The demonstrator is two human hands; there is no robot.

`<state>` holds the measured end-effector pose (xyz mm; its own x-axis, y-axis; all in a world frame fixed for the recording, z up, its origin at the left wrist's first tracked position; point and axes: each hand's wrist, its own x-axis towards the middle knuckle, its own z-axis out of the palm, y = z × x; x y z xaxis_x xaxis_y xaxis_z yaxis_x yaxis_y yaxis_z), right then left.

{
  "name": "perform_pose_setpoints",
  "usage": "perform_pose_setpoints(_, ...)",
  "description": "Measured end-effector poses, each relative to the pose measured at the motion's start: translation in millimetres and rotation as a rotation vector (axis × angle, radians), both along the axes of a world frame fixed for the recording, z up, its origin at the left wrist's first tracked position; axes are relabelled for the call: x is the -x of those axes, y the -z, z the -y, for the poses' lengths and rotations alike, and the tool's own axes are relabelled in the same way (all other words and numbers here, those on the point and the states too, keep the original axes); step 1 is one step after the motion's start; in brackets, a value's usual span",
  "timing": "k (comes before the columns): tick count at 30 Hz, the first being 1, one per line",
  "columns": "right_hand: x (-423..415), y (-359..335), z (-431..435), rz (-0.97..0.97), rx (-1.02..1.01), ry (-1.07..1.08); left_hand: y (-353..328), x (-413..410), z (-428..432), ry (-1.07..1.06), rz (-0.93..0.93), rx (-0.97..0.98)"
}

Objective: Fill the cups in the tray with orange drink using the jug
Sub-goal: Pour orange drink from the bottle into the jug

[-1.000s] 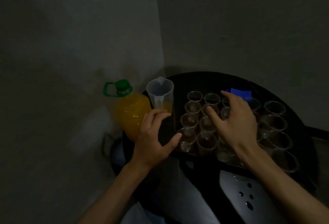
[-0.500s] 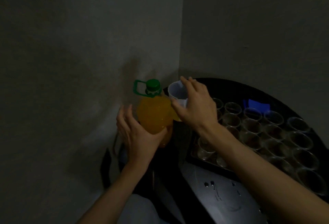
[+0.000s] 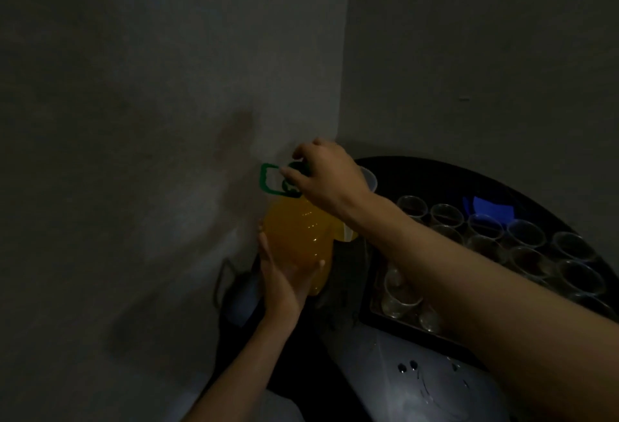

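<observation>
A plastic bottle of orange drink (image 3: 296, 237) with a green handle (image 3: 268, 180) stands at the table's left edge, against the wall. My left hand (image 3: 284, 274) holds the bottle's lower body. My right hand (image 3: 325, 177) is on top of it, fingers curled round the green cap (image 3: 296, 168). The clear jug (image 3: 368, 178) stands just behind the bottle, mostly hidden by my right hand and arm. Several clear empty cups (image 3: 522, 234) stand in rows in a dark tray (image 3: 375, 316) to the right.
The round black table (image 3: 452, 173) sits in a room corner, walls close behind and to the left. A blue item (image 3: 492, 209) lies behind the cups. A pale surface with drops (image 3: 418, 378) lies near me. The scene is dim.
My right hand left the jug and went to the bottle's cap. My left hand closed onto the bottle's lower body. The view shifted left.
</observation>
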<state>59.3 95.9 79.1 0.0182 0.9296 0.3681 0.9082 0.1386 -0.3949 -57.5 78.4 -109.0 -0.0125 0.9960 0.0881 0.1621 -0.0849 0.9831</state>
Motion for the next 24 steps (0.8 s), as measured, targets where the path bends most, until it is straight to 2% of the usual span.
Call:
perform_pose_setpoints(3, 3.2, -2.2, -4.8, 0.086, 0.016, 0.008, 14.2, -4.8, -4.5, 0.001, 0.039, 0.106)
perform_pose_setpoints(4, 3.9, -2.6, -5.2, 0.132, 0.013, 0.025, 13.0, -8.0, -6.2, 0.036, 0.135, 0.181)
perform_pose_setpoints(5, 4.8, -3.3, -5.2, 0.173, 0.006, 0.043, 15.8, -7.6, -8.1, 0.03, 0.094, 0.187)
perform_pose_setpoints(7, 6.6, -5.1, -4.2, 0.23, -0.008, 0.084, 13.5, -12.2, -9.2, 0.025, 0.171, 0.234)
perform_pose_setpoints(8, 7.3, -5.7, -3.4, 0.249, -0.008, 0.099, 17.4, -15.1, -10.7, 0.022, 0.246, 0.293)
perform_pose_setpoints(9, 8.4, -5.9, -2.4, 0.255, -0.008, 0.105, 27.3, -15.2, -13.2, 0.019, 0.191, 0.285)
perform_pose_setpoints(10, 9.0, -5.0, -2.4, 0.245, -0.011, 0.102, 28.6, -16.3, -16.2, 0.001, 0.278, 0.36)
perform_pose_setpoints(11, 9.2, -3.6, -2.5, 0.223, -0.015, 0.09, 30.3, -14.4, -16.9, -0.011, 0.233, 0.384)
perform_pose_setpoints(13, 8.2, 0.3, -4.5, 0.164, -0.011, 0.056, 24.6, -10.8, -13.0, 0.019, 0.442, 0.419)
perform_pose_setpoints(14, 7.6, 2.0, -5.1, 0.135, -0.005, 0.042, 15.8, -10.5, -7.6, 0.0, 0.631, 0.463)
perform_pose_setpoints(17, 6.3, 5.8, -7.7, 0.124, -0.003, 0.019, 4.0, -9.5, -2.5, -0.049, 0.822, 0.474)
perform_pose_setpoints(18, 5.8, 6.2, -8.0, 0.131, 0.0, 0.006, -2.7, -10.1, -0.8, -0.077, 0.946, 0.507)
perform_pose_setpoints(20, 3.5, 5.3, -8.3, 0.115, 0.028, -0.042, -12.1, -10.5, 0.2, -0.131, 1.039, 0.565)
perform_pose_setpoints(24, -6.1, -4.1, -7.7, 0.059, 0.187, -0.167, -9.5, -6.9, -3.4, -0.115, 1.001, 0.578)
